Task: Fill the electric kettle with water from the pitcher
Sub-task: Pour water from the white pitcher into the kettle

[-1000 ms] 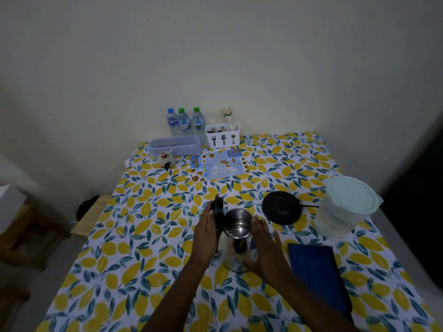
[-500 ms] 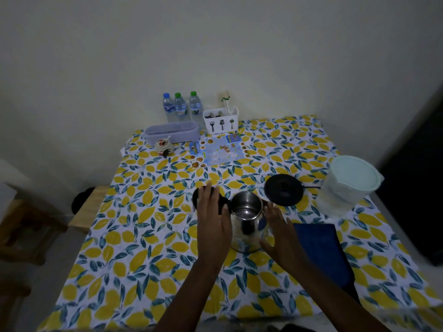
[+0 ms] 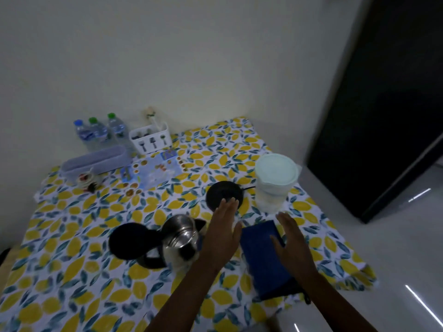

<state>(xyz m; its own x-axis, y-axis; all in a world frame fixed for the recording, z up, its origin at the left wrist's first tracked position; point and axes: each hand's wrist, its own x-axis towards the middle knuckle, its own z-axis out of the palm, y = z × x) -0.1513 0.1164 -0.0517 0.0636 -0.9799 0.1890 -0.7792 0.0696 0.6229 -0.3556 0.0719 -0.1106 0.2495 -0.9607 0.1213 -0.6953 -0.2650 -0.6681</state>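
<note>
Kettle base (image 3: 224,194) beside pitcher (image 3: 275,180)

The electric kettle (image 3: 179,238) has a shiny metal body that reflects light, with a matt black plastic lid (image 3: 130,240) and handle. The pitcher (image 3: 273,185) looks like clear plastic with a smooth, pale matt lid, and the round base (image 3: 224,194) is dull black plastic. The tablecloth (image 3: 72,259) seems smooth printed material, the folded blue towel (image 3: 263,255) is soft matt cloth, and the floor (image 3: 395,271) is glossy.

Kettle (image 3: 179,238) lid open; both hands flat, empty: left hand (image 3: 221,232), right hand (image 3: 291,243) near pitcher (image 3: 274,180).
</note>
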